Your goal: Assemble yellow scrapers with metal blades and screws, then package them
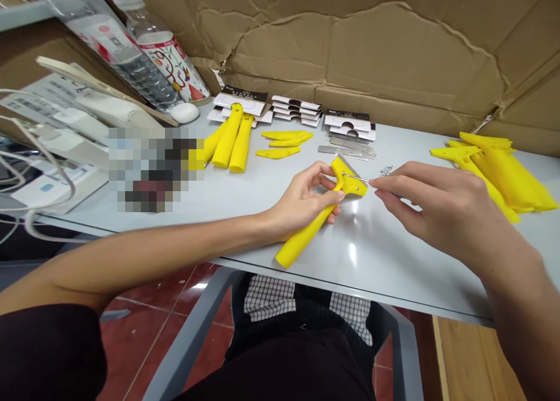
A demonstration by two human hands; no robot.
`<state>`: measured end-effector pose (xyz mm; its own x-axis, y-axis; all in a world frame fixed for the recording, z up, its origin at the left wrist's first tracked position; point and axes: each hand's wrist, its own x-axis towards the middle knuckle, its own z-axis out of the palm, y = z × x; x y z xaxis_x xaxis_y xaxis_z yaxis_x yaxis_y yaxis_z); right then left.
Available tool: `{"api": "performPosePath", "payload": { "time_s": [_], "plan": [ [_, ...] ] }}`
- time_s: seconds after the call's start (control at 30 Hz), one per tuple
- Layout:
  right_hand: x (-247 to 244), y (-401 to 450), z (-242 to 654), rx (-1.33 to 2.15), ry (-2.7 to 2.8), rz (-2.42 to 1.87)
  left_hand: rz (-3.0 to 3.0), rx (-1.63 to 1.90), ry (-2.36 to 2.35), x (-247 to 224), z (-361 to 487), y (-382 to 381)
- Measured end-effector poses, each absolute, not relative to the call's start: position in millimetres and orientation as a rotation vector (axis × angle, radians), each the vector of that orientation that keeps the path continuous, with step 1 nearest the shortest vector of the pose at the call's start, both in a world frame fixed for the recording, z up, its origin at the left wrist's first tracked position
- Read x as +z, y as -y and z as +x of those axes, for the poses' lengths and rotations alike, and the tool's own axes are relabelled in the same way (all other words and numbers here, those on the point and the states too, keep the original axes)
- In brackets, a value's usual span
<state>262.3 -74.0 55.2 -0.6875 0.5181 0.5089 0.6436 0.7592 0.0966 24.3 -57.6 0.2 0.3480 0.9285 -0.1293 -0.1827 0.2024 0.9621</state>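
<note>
My left hand [306, 200] is closed around the neck of a yellow scraper [304, 238], whose round handle slants down toward the table's front edge. A blade shows along the scraper's wide head, and a screw sits in its right side. My right hand [429, 194] pinches a screwdriver [356, 178], its thin metal shaft laid across the head with the tip at the left screw spot. Most of the screwdriver's handle is hidden by my fingers. Just beyond those fingers lies a small pile of screws [387, 171].
Behind the scraper lie metal blades [345, 147], yellow strips [280, 152], yellow handles [230, 139] and stacked cards [297, 111]. More yellow scraper parts [499, 173] are heaped at right. Bottles [164, 51], white cables [26, 156] and a pixelated patch fill the left. Cardboard [350, 51] stands along the back.
</note>
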Motion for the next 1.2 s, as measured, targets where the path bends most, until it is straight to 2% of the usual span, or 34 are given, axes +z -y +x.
{"api": "performPosePath", "payload": {
  "time_s": [0.47,0.77,1.0,1.2],
  "plan": [
    [52.4,73.1,259.2,-0.319,2.495,-0.883,1.119,0.908,-0.877,0.3,22.9,58.9],
    [52.8,73.6,255.3,-0.612,2.410,-0.988,1.128,0.910,-0.854,-2.6,22.0,58.8],
    [57.0,79.0,256.3,-0.270,2.417,-0.952,1.113,0.915,-0.875,-0.1,22.8,58.6],
    [54.0,76.5,253.7,-0.221,2.417,-0.952,1.132,0.933,-0.857,-1.5,22.5,58.7]
  ]
}}
